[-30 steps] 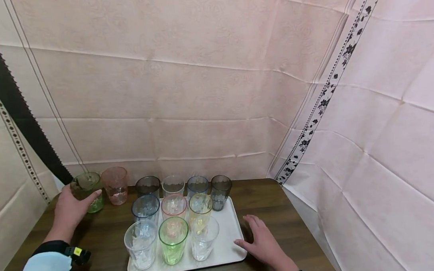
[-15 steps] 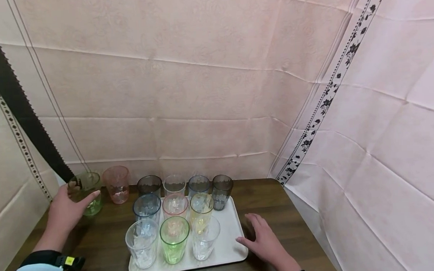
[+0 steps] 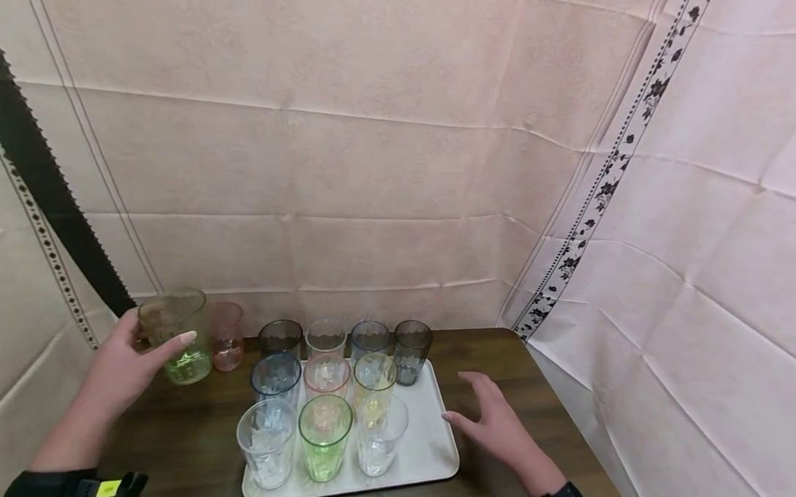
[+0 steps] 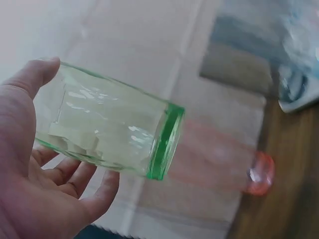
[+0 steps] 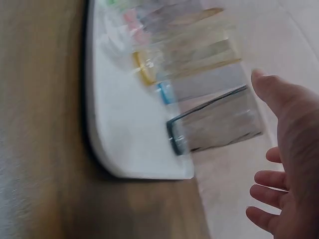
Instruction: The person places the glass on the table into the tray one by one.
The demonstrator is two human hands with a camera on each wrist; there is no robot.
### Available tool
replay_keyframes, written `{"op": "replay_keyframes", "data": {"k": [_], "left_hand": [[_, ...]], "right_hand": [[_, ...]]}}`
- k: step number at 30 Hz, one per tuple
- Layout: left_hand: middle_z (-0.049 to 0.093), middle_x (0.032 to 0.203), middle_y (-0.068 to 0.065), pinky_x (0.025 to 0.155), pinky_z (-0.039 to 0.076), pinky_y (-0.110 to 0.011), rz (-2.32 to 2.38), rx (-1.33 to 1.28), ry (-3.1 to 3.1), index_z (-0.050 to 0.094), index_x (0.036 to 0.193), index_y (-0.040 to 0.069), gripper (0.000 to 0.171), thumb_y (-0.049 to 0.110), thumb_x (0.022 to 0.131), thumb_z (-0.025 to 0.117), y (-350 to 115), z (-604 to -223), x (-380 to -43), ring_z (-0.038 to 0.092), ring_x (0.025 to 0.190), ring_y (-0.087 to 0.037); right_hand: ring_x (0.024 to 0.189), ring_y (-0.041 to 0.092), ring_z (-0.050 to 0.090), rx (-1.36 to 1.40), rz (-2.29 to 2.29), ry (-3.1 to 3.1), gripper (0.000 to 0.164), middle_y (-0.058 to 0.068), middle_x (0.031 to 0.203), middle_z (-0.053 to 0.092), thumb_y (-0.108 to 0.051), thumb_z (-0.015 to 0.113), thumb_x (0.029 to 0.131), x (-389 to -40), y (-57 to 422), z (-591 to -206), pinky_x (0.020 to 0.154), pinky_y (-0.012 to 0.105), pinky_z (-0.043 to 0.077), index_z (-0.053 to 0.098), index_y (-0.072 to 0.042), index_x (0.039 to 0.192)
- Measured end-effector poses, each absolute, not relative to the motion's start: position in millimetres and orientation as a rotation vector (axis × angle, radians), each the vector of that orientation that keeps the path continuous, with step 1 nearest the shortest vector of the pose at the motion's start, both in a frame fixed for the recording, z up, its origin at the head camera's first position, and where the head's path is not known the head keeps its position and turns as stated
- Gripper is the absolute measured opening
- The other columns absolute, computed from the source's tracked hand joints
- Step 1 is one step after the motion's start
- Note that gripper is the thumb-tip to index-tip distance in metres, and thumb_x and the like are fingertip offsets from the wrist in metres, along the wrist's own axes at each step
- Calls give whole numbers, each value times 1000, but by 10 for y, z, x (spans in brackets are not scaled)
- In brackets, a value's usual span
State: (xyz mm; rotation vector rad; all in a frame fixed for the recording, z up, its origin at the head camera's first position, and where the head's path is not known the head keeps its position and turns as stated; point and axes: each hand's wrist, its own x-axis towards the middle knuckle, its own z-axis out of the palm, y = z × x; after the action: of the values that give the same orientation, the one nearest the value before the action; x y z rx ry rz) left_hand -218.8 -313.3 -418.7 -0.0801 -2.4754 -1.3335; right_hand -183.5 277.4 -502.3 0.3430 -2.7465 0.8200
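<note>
My left hand (image 3: 122,364) holds a green-tinted drinking glass (image 3: 190,365) upright, raised off the table at the far left. In the left wrist view, thumb and fingers wrap the green glass (image 4: 112,119) near its rim. Just behind it stands a pink glass (image 3: 228,349), partly hidden. My right hand (image 3: 499,428) hovers beside the right edge of the white tray (image 3: 425,452), fingers loosely bent and holding nothing. On the tray stand several glasses, among them another green glass (image 3: 324,448), a yellow-rimmed glass (image 3: 375,381) and a dark grey glass (image 3: 411,354).
The dark wooden table (image 3: 494,355) ends at a pale cloth hanging (image 3: 395,168) behind it. More cloth walls close off the left and right sides. A clear glass (image 3: 270,450) stands near the tray's front left corner, a blue-rimmed glass (image 3: 275,377) behind it.
My left hand has lifted the green glass off the table and moved it rightward, in front of the pink glass. The right hand has shifted slightly right and up with the view.
</note>
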Motion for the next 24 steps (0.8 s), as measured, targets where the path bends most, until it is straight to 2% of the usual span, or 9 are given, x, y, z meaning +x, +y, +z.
{"op": "replay_keyframes", "data": {"k": [3, 4, 6, 10, 13, 18, 24], "left_hand": [[50, 139, -15, 80, 49, -21, -1327, -170, -2460, 32, 156, 22, 78, 44, 93, 72, -3010, -4027, -2111, 50, 120, -19], [52, 137, -11, 75, 46, -16, -1327, -215, -2455, 35, 155, 24, 73, 41, 94, 72, -2971, -3986, -2090, 51, 116, -13], [54, 135, -7, 72, 49, -18, -1340, -300, -2449, 38, 153, 25, 67, 36, 96, 71, -2883, -3915, -2042, 53, 109, -6], [58, 132, 1, 71, 54, -27, -1395, -441, -2435, 43, 151, 27, 58, 28, 98, 69, -2711, -3817, -1961, 60, 103, -7], [59, 132, 3, 74, 56, -28, -1447, -518, -2423, 45, 150, 29, 57, 23, 98, 69, -2563, -3746, -1895, 63, 104, -7], [59, 133, -6, 77, 57, -29, -1544, -726, -2365, 46, 149, 21, 60, 13, 96, 71, -2291, -3661, -1828, 65, 109, -12], [59, 133, -9, 81, 59, -34, -1702, -879, -2323, 49, 147, 19, 63, 13, 91, 77, -1949, -3649, -1815, 67, 108, -28]], "right_hand": [[134, 21, 45, 363, 833, -2724, 81, -2, 145, 47, -59, 76, 83, -1853, 2742, -4906, 106, 48, 43, 47, -20, 147], [134, 21, 45, 372, 835, -2714, 80, -2, 145, 47, -58, 77, 84, -1861, 2730, -4870, 106, 48, 43, 47, -20, 147], [135, 21, 44, 397, 824, -2694, 79, -2, 145, 47, -53, 79, 84, -1873, 2706, -4803, 107, 48, 42, 46, -20, 148], [136, 22, 44, 455, 797, -2659, 78, -2, 146, 47, -52, 78, 85, -1891, 2640, -4676, 106, 51, 43, 45, -20, 148], [136, 21, 44, 516, 809, -2621, 77, -3, 146, 47, -53, 77, 86, -1895, 2561, -4565, 106, 52, 43, 45, -21, 148], [136, 19, 45, 650, 955, -2566, 72, -7, 146, 47, -53, 74, 88, -1869, 2310, -4316, 108, 51, 42, 44, -28, 149], [135, 19, 47, 903, 1156, -2467, 67, -7, 148, 47, -39, 74, 93, -1835, 1895, -4059, 108, 48, 42, 41, -27, 150]]}}
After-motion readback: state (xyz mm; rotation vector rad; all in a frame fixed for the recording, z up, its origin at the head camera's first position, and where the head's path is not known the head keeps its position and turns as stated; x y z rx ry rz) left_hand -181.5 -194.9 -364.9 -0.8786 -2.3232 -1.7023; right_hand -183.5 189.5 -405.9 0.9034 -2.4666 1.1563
